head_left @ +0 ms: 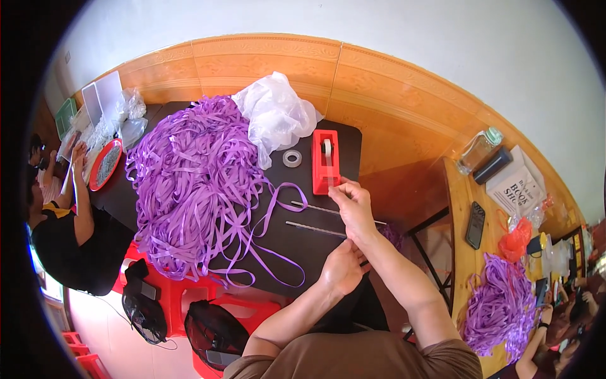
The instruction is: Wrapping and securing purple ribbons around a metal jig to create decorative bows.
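My right hand (353,207) reaches to the front end of a red tape dispenser (317,180), its thumb and fingertips pinched on the clear tape there. Below it, close to the right wrist, is my left hand (344,268). Its fingers are curled and partly hidden; what they hold, if anything, does not show. Two thin grey rods (314,228) lie on the dark table (278,249), running toward my right forearm. Left of them rises a large heap of purple ribbon (192,189), with loose loops trailing across the tabletop. A loose tape roll (291,158) rests beside the dispenser.
A crumpled white plastic bag (278,114) sits behind the ribbon. At far left, a person (79,240) works by a red tray (106,165) of small grey pieces. On the right, a wooden table (464,252) holds a phone (475,225), jar and more purple ribbon (500,303).
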Tool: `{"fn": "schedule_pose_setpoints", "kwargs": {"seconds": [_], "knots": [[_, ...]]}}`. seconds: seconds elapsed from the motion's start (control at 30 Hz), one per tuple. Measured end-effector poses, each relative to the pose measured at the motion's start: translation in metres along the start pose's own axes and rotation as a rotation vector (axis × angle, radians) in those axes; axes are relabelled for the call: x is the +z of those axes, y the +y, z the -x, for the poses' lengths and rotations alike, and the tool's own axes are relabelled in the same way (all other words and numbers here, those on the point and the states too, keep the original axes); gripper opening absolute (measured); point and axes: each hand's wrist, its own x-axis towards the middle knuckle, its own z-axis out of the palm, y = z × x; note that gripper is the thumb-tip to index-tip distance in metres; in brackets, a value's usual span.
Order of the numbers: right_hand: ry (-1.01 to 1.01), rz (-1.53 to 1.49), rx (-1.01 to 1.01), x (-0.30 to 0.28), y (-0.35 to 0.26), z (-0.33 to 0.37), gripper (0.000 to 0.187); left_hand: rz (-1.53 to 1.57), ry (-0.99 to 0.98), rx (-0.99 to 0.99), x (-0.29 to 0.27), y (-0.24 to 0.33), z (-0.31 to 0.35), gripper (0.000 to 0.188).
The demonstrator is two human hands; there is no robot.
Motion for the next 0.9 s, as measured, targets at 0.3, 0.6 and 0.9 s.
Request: {"fn": "schedule_pose_setpoints", "kwargs": {"seconds": [0.3, 0.6, 0.9], "knots": [[-0.039, 0.275, -0.195, -0.014, 0.025, -0.016, 0.015, 0.024, -0.01, -0.044, -0.001, 0.0, 0.0, 0.061], [-0.295, 0.481, -0.325, -0.069, 0.007, -0.021, 0.01, -0.033, 0.036, -0.064, -0.001, 0.001, -0.001, 0.065], [-0.82, 0.341, 0.095, -0.136, -0.021, -0.009, 0.013, -0.093, 0.0, -0.039, -0.005, -0.001, -0.001, 0.066]]}}
